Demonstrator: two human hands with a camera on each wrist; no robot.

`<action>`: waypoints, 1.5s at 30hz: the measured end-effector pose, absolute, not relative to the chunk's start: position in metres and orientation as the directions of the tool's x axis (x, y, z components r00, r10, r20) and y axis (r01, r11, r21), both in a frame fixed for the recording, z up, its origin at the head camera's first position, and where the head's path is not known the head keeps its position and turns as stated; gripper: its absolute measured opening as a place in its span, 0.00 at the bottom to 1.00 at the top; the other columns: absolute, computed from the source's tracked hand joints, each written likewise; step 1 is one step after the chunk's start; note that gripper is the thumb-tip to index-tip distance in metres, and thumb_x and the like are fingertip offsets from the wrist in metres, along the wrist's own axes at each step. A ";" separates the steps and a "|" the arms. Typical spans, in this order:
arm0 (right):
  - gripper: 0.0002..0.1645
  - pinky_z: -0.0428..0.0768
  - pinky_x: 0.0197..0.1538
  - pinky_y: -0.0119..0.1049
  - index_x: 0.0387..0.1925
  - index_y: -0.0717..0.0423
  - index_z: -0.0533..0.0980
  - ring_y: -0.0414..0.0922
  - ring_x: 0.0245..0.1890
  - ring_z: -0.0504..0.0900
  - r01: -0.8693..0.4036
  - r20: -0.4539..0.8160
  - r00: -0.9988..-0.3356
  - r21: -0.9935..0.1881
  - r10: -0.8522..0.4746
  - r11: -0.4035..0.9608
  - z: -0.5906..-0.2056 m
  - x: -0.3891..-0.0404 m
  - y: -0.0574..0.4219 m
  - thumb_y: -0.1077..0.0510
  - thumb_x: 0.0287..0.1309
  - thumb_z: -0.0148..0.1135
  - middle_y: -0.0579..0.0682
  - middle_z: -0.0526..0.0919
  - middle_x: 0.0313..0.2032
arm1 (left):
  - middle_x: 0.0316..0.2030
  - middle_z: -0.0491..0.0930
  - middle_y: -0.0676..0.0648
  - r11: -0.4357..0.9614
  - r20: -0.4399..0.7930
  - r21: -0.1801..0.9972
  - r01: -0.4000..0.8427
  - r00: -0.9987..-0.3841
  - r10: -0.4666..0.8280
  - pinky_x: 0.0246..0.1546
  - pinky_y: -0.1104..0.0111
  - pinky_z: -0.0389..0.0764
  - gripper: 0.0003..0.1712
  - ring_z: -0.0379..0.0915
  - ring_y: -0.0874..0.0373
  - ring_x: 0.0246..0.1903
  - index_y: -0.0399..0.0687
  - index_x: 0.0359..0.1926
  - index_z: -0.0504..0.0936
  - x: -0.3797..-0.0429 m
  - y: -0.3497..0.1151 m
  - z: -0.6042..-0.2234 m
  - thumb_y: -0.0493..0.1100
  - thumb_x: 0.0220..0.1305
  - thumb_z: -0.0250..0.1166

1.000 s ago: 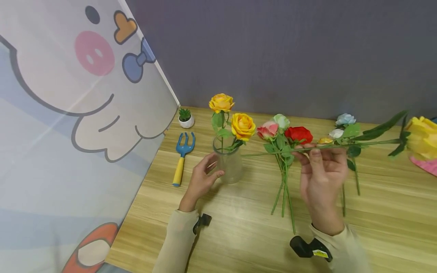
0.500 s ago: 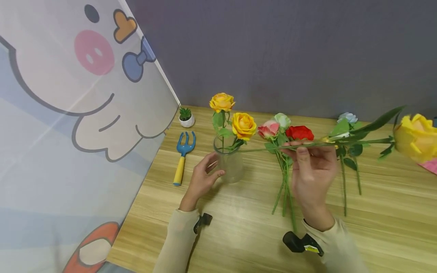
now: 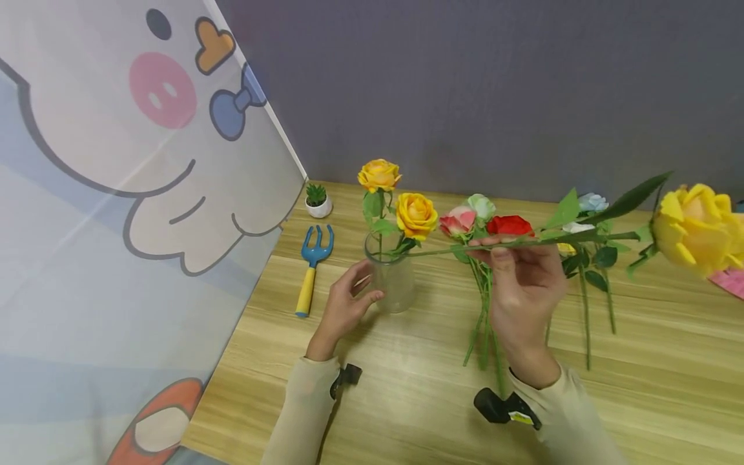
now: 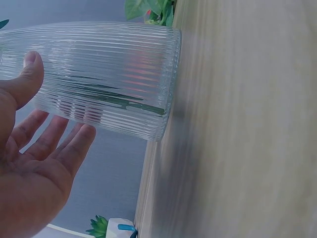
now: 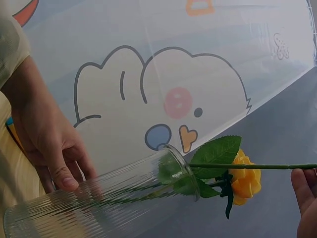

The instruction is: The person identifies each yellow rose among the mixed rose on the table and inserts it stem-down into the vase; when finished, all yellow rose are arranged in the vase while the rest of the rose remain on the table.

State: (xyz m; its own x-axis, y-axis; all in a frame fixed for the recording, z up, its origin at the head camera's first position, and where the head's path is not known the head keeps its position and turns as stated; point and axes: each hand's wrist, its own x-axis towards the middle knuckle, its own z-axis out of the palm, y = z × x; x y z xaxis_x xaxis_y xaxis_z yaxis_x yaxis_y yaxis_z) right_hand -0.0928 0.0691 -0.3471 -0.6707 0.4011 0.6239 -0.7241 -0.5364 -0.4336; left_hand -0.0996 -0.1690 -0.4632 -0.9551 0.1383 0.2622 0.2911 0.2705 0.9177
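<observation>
A ribbed clear glass vase (image 3: 394, 284) stands upright on the wooden table, with two yellow roses (image 3: 416, 216) in it. My left hand (image 3: 345, 309) holds the vase from its left side, thumb in front and fingers curving behind, as the left wrist view shows. With thumb and fingertips my right hand (image 3: 526, 300) pinches the green stem of another, larger yellow rose (image 3: 694, 227). This rose lies nearly level in the air, bloom to the right. Its stem end reaches the vase's rim; in the right wrist view the stem (image 5: 252, 167) overlaps the vase mouth.
Right of the vase lie pink (image 3: 458, 221), pale green (image 3: 481, 206) and red (image 3: 509, 225) flowers. Farther right are blue (image 3: 593, 202) and white (image 3: 578, 227) ones. On the left are a blue hand fork (image 3: 316, 253) with yellow handle and a small potted succulent (image 3: 317, 201). A grey wall stands behind.
My right hand has moved left with the large yellow rose, bringing its stem end to the vase's rim. The left hand and vase have stayed put.
</observation>
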 end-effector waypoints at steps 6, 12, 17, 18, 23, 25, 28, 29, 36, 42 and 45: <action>0.10 0.92 0.41 0.36 0.37 0.79 0.74 0.50 0.34 0.90 -0.773 0.672 -0.624 -0.458 0.398 -0.439 -0.344 -0.095 0.064 0.73 0.63 0.67 0.60 0.88 0.33 | 0.63 0.75 0.26 0.264 0.256 0.921 0.286 -0.956 0.142 0.66 0.52 0.79 0.37 0.72 0.32 0.65 0.24 0.67 0.70 -0.100 -0.170 -0.463 0.25 0.57 0.73; 0.14 0.91 0.40 0.34 0.37 0.80 0.74 0.47 0.34 0.90 -0.799 0.719 -0.592 -0.463 0.365 -0.383 -0.343 -0.100 0.057 0.70 0.63 0.69 0.57 0.88 0.33 | 0.62 0.74 0.25 0.259 0.257 0.922 0.288 -0.955 0.147 0.66 0.51 0.79 0.37 0.72 0.31 0.64 0.24 0.67 0.70 -0.100 -0.170 -0.463 0.24 0.57 0.72; 0.16 0.91 0.41 0.34 0.34 0.82 0.73 0.46 0.33 0.90 -0.804 0.724 -0.589 -0.484 0.358 -0.345 -0.345 -0.101 0.051 0.69 0.63 0.70 0.55 0.89 0.33 | 0.62 0.74 0.25 0.260 0.261 0.920 0.293 -0.954 0.151 0.66 0.52 0.79 0.37 0.72 0.31 0.64 0.24 0.67 0.70 -0.099 -0.169 -0.463 0.24 0.57 0.72; 0.17 0.91 0.41 0.34 0.33 0.82 0.73 0.46 0.33 0.90 -0.802 0.723 -0.592 -0.488 0.355 -0.344 -0.345 -0.101 0.050 0.69 0.63 0.70 0.55 0.89 0.33 | 0.63 0.74 0.25 0.261 0.259 0.921 0.291 -0.954 0.151 0.66 0.52 0.79 0.36 0.72 0.31 0.64 0.24 0.67 0.70 -0.099 -0.169 -0.463 0.24 0.57 0.72; 0.14 0.90 0.42 0.35 0.34 0.81 0.73 0.45 0.35 0.90 -0.790 0.724 -0.608 -0.515 0.326 -0.332 -0.346 -0.101 0.044 0.70 0.64 0.68 0.54 0.89 0.35 | 0.63 0.74 0.26 0.267 0.251 0.922 0.282 -0.957 0.145 0.66 0.54 0.79 0.37 0.72 0.33 0.65 0.25 0.67 0.70 -0.099 -0.168 -0.462 0.24 0.57 0.72; 0.13 0.90 0.42 0.35 0.35 0.80 0.74 0.45 0.35 0.90 -0.791 0.729 -0.609 -0.525 0.314 -0.314 -0.347 -0.102 0.042 0.71 0.64 0.67 0.53 0.89 0.35 | 0.63 0.74 0.26 0.266 0.249 0.923 0.280 -0.958 0.143 0.67 0.55 0.79 0.37 0.72 0.33 0.65 0.25 0.67 0.70 -0.099 -0.168 -0.461 0.24 0.57 0.72; 0.16 0.90 0.42 0.35 0.34 0.82 0.72 0.44 0.36 0.90 -0.787 0.732 -0.614 -0.540 0.294 -0.299 -0.349 -0.103 0.040 0.69 0.66 0.67 0.51 0.89 0.36 | 0.63 0.75 0.26 0.265 0.253 0.922 0.283 -0.957 0.143 0.66 0.54 0.79 0.36 0.72 0.32 0.65 0.24 0.67 0.70 -0.099 -0.168 -0.461 0.24 0.57 0.72; 0.17 0.90 0.42 0.35 0.34 0.83 0.71 0.44 0.36 0.89 -0.785 0.733 -0.617 -0.546 0.287 -0.293 -0.350 -0.103 0.039 0.68 0.66 0.67 0.50 0.90 0.36 | 0.63 0.75 0.26 0.265 0.252 0.922 0.282 -0.957 0.142 0.66 0.54 0.79 0.37 0.72 0.32 0.65 0.24 0.67 0.70 -0.099 -0.168 -0.461 0.24 0.57 0.72; 0.16 0.90 0.42 0.35 0.36 0.81 0.73 0.42 0.37 0.89 -0.764 0.725 -0.641 -0.571 0.251 -0.301 -0.361 -0.110 0.034 0.66 0.68 0.66 0.47 0.89 0.37 | 0.63 0.74 0.26 0.269 0.249 0.922 0.278 -0.959 0.139 0.66 0.55 0.79 0.37 0.72 0.32 0.65 0.24 0.67 0.70 -0.099 -0.169 -0.462 0.23 0.57 0.72; 0.26 0.90 0.44 0.33 0.37 0.86 0.69 0.40 0.39 0.88 -0.733 0.707 -0.677 -0.622 0.205 -0.276 -0.368 -0.115 0.032 0.60 0.69 0.67 0.44 0.88 0.39 | 0.63 0.74 0.27 0.275 0.255 0.918 0.285 -0.957 0.142 0.66 0.56 0.79 0.37 0.73 0.33 0.65 0.25 0.67 0.70 -0.100 -0.170 -0.464 0.24 0.57 0.73; 0.30 0.90 0.43 0.32 0.37 0.88 0.67 0.40 0.39 0.88 -0.722 0.699 -0.688 -0.634 0.193 -0.277 -0.370 -0.117 0.030 0.58 0.69 0.67 0.43 0.87 0.39 | 0.63 0.74 0.27 0.276 0.259 0.916 0.290 -0.955 0.145 0.66 0.56 0.80 0.37 0.73 0.33 0.65 0.26 0.68 0.70 -0.100 -0.170 -0.464 0.24 0.57 0.73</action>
